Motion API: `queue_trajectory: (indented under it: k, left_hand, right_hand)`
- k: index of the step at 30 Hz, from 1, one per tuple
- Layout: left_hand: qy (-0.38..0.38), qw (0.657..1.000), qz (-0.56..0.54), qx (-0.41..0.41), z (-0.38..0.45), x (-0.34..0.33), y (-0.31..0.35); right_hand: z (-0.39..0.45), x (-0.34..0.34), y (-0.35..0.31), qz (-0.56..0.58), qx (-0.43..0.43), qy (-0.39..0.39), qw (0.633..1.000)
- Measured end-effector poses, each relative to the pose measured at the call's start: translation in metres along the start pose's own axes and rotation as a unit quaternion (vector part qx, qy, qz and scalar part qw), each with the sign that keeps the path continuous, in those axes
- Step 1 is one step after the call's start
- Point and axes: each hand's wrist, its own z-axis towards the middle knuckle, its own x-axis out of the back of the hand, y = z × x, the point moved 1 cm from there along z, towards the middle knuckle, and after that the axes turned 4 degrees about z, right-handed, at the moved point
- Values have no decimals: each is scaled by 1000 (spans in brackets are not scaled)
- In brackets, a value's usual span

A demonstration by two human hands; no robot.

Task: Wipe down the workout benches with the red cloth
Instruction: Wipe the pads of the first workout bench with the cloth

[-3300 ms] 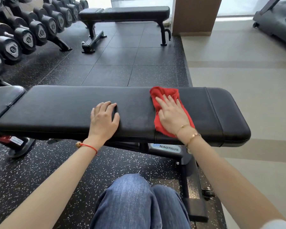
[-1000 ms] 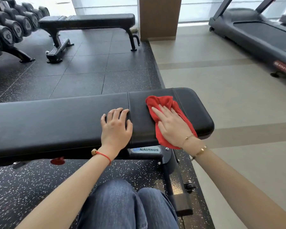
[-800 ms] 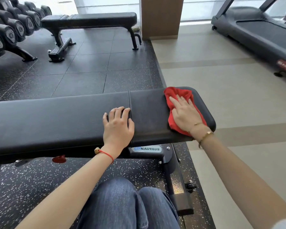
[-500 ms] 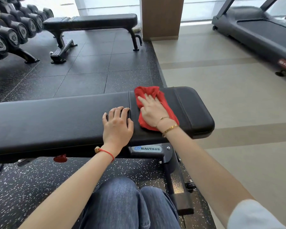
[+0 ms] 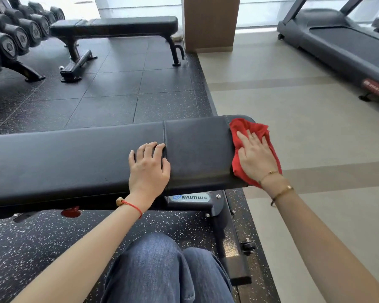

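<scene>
With the right hand (image 5: 257, 156) pressing flat, fingers spread, the crumpled red cloth (image 5: 253, 130) overhanging the padded black tabletop's (image 5: 74, 158) right-of-frame end may slip off.

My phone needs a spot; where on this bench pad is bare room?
The near bench is bare between the left hand and the red cloth, and along the pad left of that hand. Its right end is crowded: the right hand presses the cloth there.

Two benches are showing: one near (image 5: 74, 162), one far (image 5: 118, 24). One red cloth (image 5: 252, 130) is lying on the near one. Two hands, left (image 5: 148, 169) and right (image 5: 255, 156), are resting there. One treadmill (image 5: 346, 44) is standing far right.
</scene>
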Motion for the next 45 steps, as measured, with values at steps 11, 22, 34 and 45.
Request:
queue_trajectory:
  k: [11,22,34,45]
  left_hand:
    - [-4,1000,1,-3,0,4,1]
    - [-27,999,-30,-7,0,8,-6]
    - [20,998,30,53,-2,38,-103]
    - [10,994,34,99,-9,35,-159]
  right_hand:
    - [90,-2,-26,48,-17,-42,998]
    - [26,-32,-122,56,232,-81,968]
    - [65,-44,-160,71,162,-93,980]
    - [3,-54,-185,68,326,-120,935]
